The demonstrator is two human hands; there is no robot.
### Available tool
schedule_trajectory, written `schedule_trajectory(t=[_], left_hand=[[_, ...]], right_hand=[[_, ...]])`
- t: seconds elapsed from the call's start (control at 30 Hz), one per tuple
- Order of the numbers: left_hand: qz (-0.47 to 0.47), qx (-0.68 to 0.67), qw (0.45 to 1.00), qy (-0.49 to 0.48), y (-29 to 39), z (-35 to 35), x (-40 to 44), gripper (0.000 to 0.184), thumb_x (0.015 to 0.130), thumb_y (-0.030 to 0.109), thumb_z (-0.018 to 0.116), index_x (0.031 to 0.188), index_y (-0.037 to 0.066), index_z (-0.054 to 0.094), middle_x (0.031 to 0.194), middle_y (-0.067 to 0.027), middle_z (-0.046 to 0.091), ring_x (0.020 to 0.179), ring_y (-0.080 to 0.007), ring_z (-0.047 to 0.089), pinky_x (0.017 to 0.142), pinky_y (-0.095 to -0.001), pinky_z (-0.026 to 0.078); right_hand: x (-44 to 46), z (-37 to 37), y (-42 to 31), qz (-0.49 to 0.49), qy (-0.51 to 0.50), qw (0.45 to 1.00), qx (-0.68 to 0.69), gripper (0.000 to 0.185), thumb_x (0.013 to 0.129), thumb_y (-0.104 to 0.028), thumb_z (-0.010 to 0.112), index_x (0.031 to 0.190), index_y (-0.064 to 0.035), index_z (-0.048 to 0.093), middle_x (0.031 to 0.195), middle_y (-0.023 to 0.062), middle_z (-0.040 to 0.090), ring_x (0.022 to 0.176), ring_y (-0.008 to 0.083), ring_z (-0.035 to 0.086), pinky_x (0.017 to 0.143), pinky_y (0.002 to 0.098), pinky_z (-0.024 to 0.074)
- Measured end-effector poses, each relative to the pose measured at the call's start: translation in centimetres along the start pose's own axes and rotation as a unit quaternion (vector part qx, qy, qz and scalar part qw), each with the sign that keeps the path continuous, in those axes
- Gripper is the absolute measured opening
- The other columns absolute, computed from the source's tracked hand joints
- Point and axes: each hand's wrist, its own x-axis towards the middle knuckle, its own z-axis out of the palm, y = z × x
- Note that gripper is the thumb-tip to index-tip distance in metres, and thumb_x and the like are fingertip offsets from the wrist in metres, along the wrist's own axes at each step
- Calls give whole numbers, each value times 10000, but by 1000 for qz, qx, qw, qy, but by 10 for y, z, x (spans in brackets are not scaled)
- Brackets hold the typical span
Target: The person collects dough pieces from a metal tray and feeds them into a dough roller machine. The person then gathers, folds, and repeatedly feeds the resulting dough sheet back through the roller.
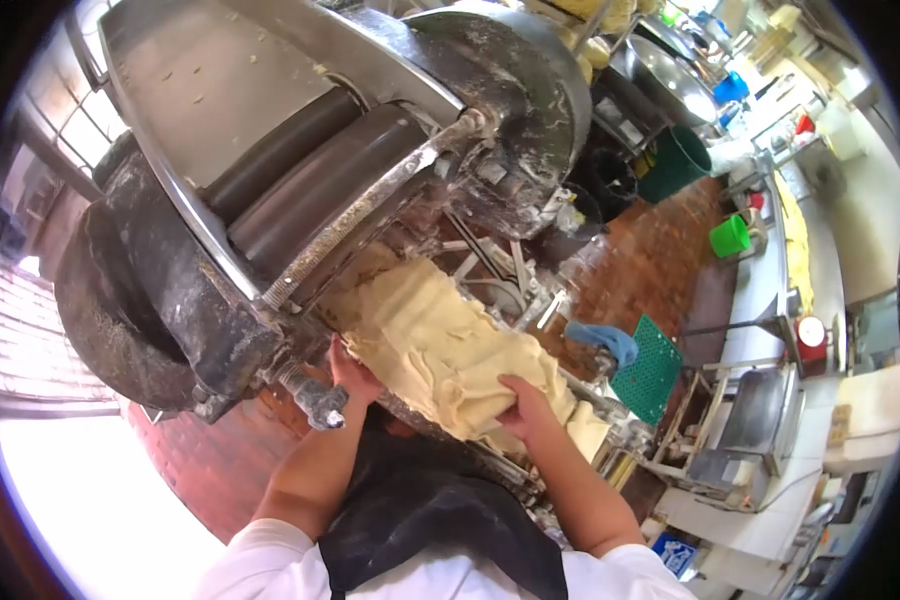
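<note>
A thick, pale yellow sheet of dough, folded and rough-surfaced, lies below the rollers of a dough sheeter. My left hand is at the dough's near left edge, close to the machine, with its fingers partly hidden against the dough. Farther right, my right hand grips the near edge, thumb on top and the other fingers out of sight. The sheeter's dark metal rollers sit above the dough, under a sloping metal feed plate dotted with dough crumbs.
A threaded bolt juts from the sheeter near my left forearm. To the right are a blue cloth, a green perforated mat, a green bucket and a dark green bin. The floor is red brick.
</note>
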Motion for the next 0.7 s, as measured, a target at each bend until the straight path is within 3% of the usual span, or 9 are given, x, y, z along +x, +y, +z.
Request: schedule_trajectory(t=[0.17, 0.3, 0.33, 0.47, 0.57, 0.67, 0.7], left_hand=[[-11, 2, 1000, -8, -2, -17, 23, 670, 828, 620, 490, 1281, 127, 520, 1311, -103, 536, 1211, -330, 482, 1050, -518, 325], [-38, 48, 998, 25, -30, 7, -13, 651, 846, 579, 511, 1306, 118, 491, 1348, -113, 507, 1245, -337, 458, 1061, -523, 315], [-48, 63, 997, 21, -36, 5, -18, 646, 852, 566, 517, 1310, 112, 484, 1353, -115, 502, 1251, -337, 454, 1061, -523, 315], [-84, 140, 987, 4, -58, 1, -35, 636, 877, 543, 516, 1314, 83, 479, 1343, -115, 512, 1239, -335, 476, 1050, -507, 343], [-100, 158, 980, 75, -57, 11, -44, 608, 880, 506, 536, 1300, 69, 486, 1329, -118, 524, 1219, -338, 494, 1034, -511, 365], [-130, 135, 982, 22, -49, 3, -38, 594, 886, 479, 544, 1302, 59, 480, 1332, -122, 519, 1213, -340, 499, 1025, -511, 376], [-124, 145, 981, 25, -48, 5, -38, 591, 886, 475, 546, 1300, 58, 481, 1327, -123, 523, 1211, -340, 501, 1022, -510, 379]], right_hand=[[-18, -62, -13, 12, -9, 999, -44, 500, 841, -107, 603, 1291, -3, 411, 1247, 160, 546, 1144, 326, 547, 975, 483, 462], [-33, -97, -23, 10, 6, 995, -102, 454, 832, -109, 615, 1247, -3, 465, 1204, 153, 580, 1108, 315, 577, 983, 463, 456], [-29, -114, -24, -20, -7, 992, -121, 445, 829, -122, 630, 1231, 2, 486, 1161, 144, 613, 1063, 309, 608, 945, 458, 486], [-28, -169, -44, 25, 27, 978, -208, 441, 831, -154, 655, 1213, 11, 509, 1153, 131, 630, 1026, 276, 638, 844, 427, 547], [-18, -190, -49, 37, 44, 957, -285, 408, 811, -189, 699, 1144, 10, 570, 1089, 126, 646, 941, 265, 662, 826, 413, 558], [2, -194, -52, 65, 61, 885, -457, 518, 754, -321, 758, 1109, 26, 609, 1073, 131, 651, 918, 261, 661, 797, 415, 563], [4, -188, -59, 90, 56, 833, -542, 572, 728, -382, 762, 1103, 26, 619, 1063, 133, 654, 913, 258, 660, 783, 404, 563]])
